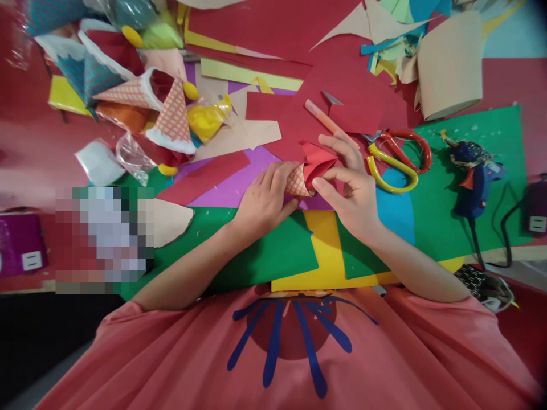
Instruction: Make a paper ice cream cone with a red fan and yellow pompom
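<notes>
Between my hands is a small paper cone (298, 181) with an orange-and-cream waffle pattern. Red paper (318, 161) stands out of its wide end, towards the right. My left hand (269, 196) is closed around the patterned side of the cone. With thumb and fingers, my right hand (352, 191) pinches the red paper at the cone's opening. Just beyond my right hand lie scissors (395, 156) with one red and one yellow handle, their blades partly under red paper. A pale orange stick (329, 122) lies slantwise above my right fingers.
Finished-looking cones (128, 91) with white trim and yellow pieces lie at the upper left. A blue glue gun (474, 185) with a cord rests on green paper (431, 228) at the right. A beige paper cup shape (450, 65) stands at the upper right. Coloured paper sheets and scraps cover the table.
</notes>
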`<state>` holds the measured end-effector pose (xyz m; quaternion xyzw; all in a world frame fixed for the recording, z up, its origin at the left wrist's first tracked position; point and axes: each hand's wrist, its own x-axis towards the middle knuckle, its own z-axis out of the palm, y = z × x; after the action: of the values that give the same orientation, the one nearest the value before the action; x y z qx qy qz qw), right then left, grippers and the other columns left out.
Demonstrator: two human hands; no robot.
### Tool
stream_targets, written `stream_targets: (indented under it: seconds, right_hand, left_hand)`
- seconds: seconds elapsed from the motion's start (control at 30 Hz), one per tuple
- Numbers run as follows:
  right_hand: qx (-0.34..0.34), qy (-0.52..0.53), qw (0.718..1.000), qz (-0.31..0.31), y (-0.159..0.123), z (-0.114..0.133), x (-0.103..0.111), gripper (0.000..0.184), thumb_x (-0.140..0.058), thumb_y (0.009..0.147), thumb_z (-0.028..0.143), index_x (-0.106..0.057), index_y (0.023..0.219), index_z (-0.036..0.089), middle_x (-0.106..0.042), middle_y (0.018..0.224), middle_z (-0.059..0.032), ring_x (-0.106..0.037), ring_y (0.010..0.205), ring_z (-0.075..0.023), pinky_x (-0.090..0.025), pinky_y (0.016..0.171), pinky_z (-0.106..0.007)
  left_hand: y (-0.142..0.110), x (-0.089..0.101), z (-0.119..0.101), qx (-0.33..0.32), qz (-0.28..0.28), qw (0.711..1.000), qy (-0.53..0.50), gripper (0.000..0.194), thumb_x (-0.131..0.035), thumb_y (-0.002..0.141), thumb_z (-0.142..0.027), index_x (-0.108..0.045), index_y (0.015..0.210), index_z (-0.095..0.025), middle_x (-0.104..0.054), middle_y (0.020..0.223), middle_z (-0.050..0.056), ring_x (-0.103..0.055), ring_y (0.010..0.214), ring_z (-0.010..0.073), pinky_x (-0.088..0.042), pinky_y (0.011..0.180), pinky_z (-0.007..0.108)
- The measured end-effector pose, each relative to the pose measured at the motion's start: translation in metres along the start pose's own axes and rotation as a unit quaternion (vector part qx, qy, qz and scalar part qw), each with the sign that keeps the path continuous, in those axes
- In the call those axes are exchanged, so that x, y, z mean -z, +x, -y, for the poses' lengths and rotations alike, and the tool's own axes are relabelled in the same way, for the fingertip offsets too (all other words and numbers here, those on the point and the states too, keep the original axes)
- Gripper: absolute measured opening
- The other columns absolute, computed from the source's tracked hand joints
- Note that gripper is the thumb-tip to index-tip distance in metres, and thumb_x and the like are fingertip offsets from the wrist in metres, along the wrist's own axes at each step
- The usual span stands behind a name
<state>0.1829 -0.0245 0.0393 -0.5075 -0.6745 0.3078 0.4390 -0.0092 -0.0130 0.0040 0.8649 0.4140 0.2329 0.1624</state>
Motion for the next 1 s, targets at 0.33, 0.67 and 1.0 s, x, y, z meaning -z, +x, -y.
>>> stream_targets:
  seconds: [0.33, 0.67, 1.0]
  right_hand:
    - [-0.009, -0.035, 0.999, 0.032, -0.002, -0.003, -0.001, 0.010, -0.062, 0.089, 0.029, -0.068, 0.081, 0.029, -0.065, 0.127, 0.0020, -0.043, 0.142, -0.0276, -0.035, 0.120, -0.057]
    - [-0.015, -0.007, 0.999, 0.041, -0.001, -0.006, -0.003, 0.014, -0.061, 0.089, 0.027, -0.065, 0.076, 0.025, -0.058, 0.139, 0.0019, -0.042, 0.143, -0.0265, -0.035, 0.120, -0.055]
    - [-0.004, -0.016, 0.998, 0.056, 0.000, -0.010, -0.002, 0.019, -0.059, 0.091, 0.039, -0.066, 0.080, 0.025, -0.058, 0.141, -0.0023, -0.042, 0.143, -0.0273, -0.035, 0.119, -0.056]
  left_hand:
    - [0.001, 0.003, 0.000, 0.040, 0.028, 0.999, -0.022, 0.050, -0.053, 0.085, -0.018, -0.040, 0.133, -0.014, -0.059, 0.127, 0.014, -0.059, 0.122, 0.0271, -0.051, 0.101, 0.040]
    - [0.004, 0.006, -0.004, 0.072, 0.055, 0.996, -0.018, 0.048, -0.054, 0.084, -0.017, -0.043, 0.131, -0.011, -0.061, 0.126, 0.016, -0.062, 0.118, 0.0284, -0.053, 0.098, 0.042]
    - [0.001, 0.001, 0.000, 0.083, 0.042, 0.995, -0.045, 0.049, -0.054, 0.085, -0.019, -0.041, 0.132, -0.016, -0.059, 0.124, 0.013, -0.060, 0.118, 0.0260, -0.051, 0.100, 0.039]
